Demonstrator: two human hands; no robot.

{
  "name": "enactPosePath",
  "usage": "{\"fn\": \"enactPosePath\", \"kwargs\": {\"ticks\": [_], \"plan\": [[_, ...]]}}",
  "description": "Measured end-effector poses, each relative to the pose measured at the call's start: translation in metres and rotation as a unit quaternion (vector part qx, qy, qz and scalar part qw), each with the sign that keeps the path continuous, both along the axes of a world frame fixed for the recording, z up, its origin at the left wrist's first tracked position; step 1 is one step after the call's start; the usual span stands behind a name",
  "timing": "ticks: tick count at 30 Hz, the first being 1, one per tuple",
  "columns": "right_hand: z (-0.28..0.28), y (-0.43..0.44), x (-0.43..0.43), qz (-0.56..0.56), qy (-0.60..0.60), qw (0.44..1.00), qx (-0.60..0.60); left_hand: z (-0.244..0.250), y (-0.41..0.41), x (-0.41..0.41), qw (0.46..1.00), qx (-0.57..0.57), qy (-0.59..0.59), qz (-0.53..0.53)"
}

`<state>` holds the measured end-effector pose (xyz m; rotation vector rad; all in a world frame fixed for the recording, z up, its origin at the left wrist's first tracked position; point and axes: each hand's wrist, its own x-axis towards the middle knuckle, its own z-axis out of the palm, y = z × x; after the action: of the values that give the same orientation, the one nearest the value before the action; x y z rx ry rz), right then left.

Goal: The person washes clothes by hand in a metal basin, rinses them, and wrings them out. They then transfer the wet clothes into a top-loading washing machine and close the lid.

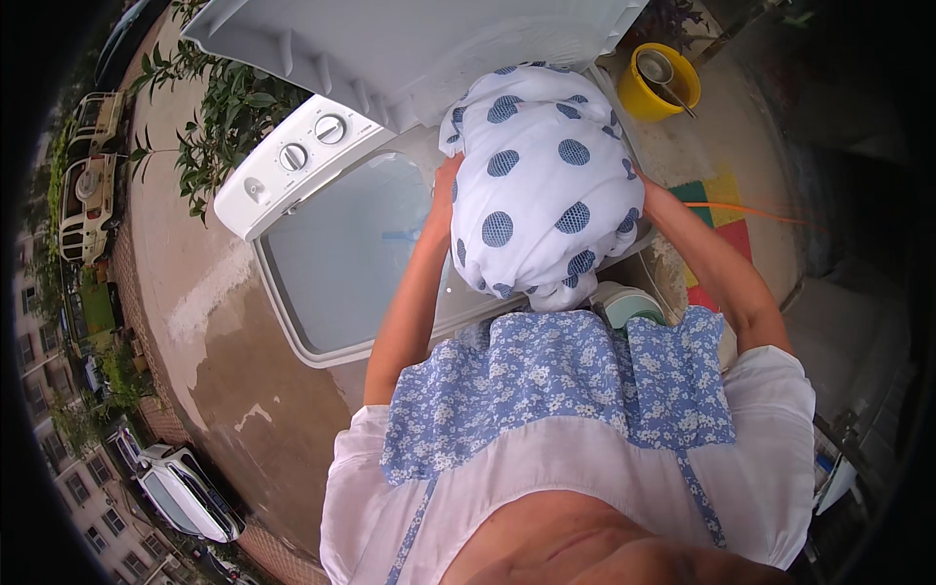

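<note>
A large bundle of white cloth with blue dots [541,183] is held in front of me, over the right part of a twin-tub washing machine. My left hand [447,170] presses on its left side, the fingers tucked out of sight. At the opposite side my right hand [642,175] is mostly hidden behind the cloth, only the wrist area showing. The washing machine's control panel [292,161] has two dials and a switch. Beside the bundle, the left tub's translucent lid [344,256] is down, and a raised grey lid [424,51] stands behind.
A yellow bucket [643,106] holding a metal ladle stands on the floor at the far right. Near my front sits a white and green container [629,303]. Coloured mats [720,227] and an orange cord [753,210] lie right. A leafy plant [227,110] grows behind the panel.
</note>
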<state>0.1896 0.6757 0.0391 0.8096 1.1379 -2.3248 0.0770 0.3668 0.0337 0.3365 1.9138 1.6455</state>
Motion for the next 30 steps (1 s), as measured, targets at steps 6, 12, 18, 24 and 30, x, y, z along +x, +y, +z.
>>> {"fn": "enactPosePath", "kwargs": {"ticks": [6, 12, 18, 24, 30], "plan": [[0.054, -0.013, 0.03, -0.137, 0.067, 0.984, 0.088, 0.037, -0.007, 0.054, 0.978, 0.082, -0.03, 0.19], [0.128, -0.024, 0.077, -0.174, 0.24, 0.903, 0.31, 0.068, -0.057, 0.103, 0.933, 0.263, -0.02, 0.246], [0.227, -0.002, 0.108, -0.394, 0.401, 0.813, 0.152, 0.089, -0.075, 0.092, 0.922, 0.328, -0.034, 0.203], [0.311, -0.029, 0.113, -0.483, 0.414, 0.64, 0.431, 0.111, -0.013, 0.106, 0.908, 0.407, -0.102, -0.018], [0.261, 0.05, 0.094, -0.38, 0.388, 0.745, 0.388, 0.079, 0.071, 0.105, 0.962, 0.194, 0.076, -0.176]]}}
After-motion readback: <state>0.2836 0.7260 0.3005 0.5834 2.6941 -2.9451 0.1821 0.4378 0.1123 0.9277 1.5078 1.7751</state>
